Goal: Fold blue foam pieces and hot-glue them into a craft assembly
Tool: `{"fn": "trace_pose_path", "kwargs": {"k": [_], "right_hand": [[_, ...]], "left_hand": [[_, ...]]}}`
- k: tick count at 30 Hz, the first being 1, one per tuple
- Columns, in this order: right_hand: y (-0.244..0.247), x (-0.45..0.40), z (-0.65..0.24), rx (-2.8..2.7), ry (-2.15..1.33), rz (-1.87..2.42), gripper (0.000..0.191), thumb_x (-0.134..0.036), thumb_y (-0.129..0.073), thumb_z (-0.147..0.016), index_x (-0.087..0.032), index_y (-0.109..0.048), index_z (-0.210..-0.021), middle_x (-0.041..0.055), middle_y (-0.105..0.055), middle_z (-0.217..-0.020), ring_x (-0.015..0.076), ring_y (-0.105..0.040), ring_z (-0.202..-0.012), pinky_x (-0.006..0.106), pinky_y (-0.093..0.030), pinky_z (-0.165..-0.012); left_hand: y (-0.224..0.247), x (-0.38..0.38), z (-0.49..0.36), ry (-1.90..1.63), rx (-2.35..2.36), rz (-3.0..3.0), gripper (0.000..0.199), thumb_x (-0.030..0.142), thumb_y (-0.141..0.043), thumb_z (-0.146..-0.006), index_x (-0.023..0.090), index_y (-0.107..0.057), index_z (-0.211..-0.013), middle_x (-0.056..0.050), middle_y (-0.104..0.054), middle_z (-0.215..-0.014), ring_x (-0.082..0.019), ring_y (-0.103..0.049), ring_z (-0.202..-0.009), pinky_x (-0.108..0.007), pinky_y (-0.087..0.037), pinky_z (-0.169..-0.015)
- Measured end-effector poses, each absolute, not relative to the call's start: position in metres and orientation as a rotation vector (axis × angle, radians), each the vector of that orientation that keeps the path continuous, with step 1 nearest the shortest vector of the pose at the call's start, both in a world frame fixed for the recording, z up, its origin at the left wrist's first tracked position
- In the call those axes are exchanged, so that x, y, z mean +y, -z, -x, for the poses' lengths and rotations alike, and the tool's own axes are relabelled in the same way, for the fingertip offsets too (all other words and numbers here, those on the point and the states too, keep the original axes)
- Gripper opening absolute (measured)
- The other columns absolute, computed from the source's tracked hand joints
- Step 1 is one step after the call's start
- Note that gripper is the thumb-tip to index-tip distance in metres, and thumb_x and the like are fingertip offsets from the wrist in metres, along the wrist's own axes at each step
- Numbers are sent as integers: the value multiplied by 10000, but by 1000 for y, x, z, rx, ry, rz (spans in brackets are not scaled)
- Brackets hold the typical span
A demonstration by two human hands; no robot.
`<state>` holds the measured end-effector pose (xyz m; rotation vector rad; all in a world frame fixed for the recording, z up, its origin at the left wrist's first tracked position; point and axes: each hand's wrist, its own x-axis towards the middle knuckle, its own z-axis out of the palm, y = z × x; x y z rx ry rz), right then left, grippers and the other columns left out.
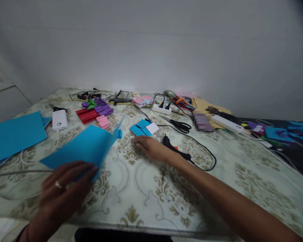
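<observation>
My left hand (68, 188), a ring on one finger, grips a blue sheet of paper (80, 148) by its near edge. The sheet is bent, and its right part stands up, blurred by motion. My right hand (150, 147) reaches over the patterned tablecloth with fingers stretched to the left, nothing seen in them. Just beyond its fingertips lie folded blue paper pieces (139, 127) with a white card (153, 127) partly on them. A black glue gun (176, 148) rests beside my right forearm. One small blue strip (119, 134) is behind the raised sheet.
Large blue sheets (17, 134) and a white power bank (59, 119) are on the left. Red (87, 116), purple and pink paper pieces lie farther back. Black scissors (180, 125), a power strip (161, 108) and loose cables spread across the middle and right.
</observation>
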<state>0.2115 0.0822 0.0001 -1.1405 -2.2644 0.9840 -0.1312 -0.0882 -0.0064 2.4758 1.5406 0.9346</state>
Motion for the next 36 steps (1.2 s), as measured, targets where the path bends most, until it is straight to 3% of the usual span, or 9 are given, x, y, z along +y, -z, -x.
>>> {"fn": "trace_pose_path", "kwargs": {"k": [4, 6, 9, 11, 13, 20, 26, 31, 36], "right_hand": [[-18, 81, -214, -2067, -1172, 1275, 665, -570, -195, -1113, -144, -699, -1189, 167, -796, -1070, 242, -766, -904, 375, -622, -807], [-23, 79, -214, -1994, -1218, 1346, 736, -632, -167, -1094, -140, -698, -1224, 165, -801, -1045, 242, -763, -850, 341, -613, -700], [-23, 79, -213, -1960, -1183, 1444, 581, -644, -485, -1023, -147, -735, -1191, 136, -800, -1000, 252, -740, -840, 303, -556, -633], [-19, 81, -212, -1982, -1137, 1476, 431, -503, -693, -942, -146, -744, -1178, 96, -795, -928, 233, -722, -803, 280, -516, -629], [-15, 81, -210, -2019, -1087, 1483, 321, -331, -764, -889, -141, -752, -1147, 70, -788, -885, 213, -714, -788, 269, -503, -654], [-10, 79, -200, -2189, -919, 1392, 142, -113, -735, -859, -177, -774, -980, 71, -812, -982, 211, -737, -938, 279, -518, -819], [-7, 79, -194, -2312, -822, 1390, 156, -147, -735, -886, -170, -776, -1034, 90, -823, -1041, 235, -750, -970, 285, -512, -824], [-8, 67, -208, -2372, -727, 1490, 195, -178, -600, -989, -159, -787, -1040, 131, -825, -1071, 267, -747, -997, 295, -470, -811], [-10, 57, -215, -2411, -675, 1606, 294, -212, -517, -1035, -151, -755, -872, 126, -806, -866, 227, -721, -773, 276, -397, -654]], "left_hand": [[32, -94, 96, -842, 1438, -2922, 419, 156, -622, -980, 388, -699, -1320, 3, -809, -1125, -244, -747, -1048, -383, -584, -898], [38, -95, 91, -753, 1323, -2986, 274, 245, -605, -1026, 325, -732, -1255, -8, -808, -1110, -230, -738, -1021, -363, -575, -878], [37, -96, 90, -648, 1248, -2998, 291, 447, -576, -1050, 280, -751, -1211, -46, -793, -1159, -265, -726, -1049, -396, -586, -874], [31, -94, 91, -571, 1250, -2958, 355, 484, -535, -1059, 269, -733, -1260, -66, -771, -1233, -287, -717, -1107, -422, -597, -903], [24, -88, 91, -495, 1281, -2895, 361, 428, -500, -1074, 272, -692, -1336, -69, -740, -1315, -288, -708, -1159, -430, -605, -936], [2, -23, 69, -156, 1654, -2750, 452, 308, -509, -1061, 139, -579, -1474, -217, -571, -1519, -391, -605, -1353, -549, -558, -1073], [6, 18, 50, -27, 1755, -2685, 426, 265, -499, -1061, 130, -581, -1457, -199, -624, -1402, -280, -758, -994, -358, -633, -766], [20, 18, 55, -67, 1740, -2712, 418, 275, -482, -1071, 143, -586, -1454, -175, -617, -1413, -283, -724, -1094, -381, -613, -899], [28, 17, 58, -117, 1722, -2729, 422, 257, -434, -1078, 129, -588, -1450, -182, -606, -1439, -306, -688, -1194, -426, -592, -977]]}}
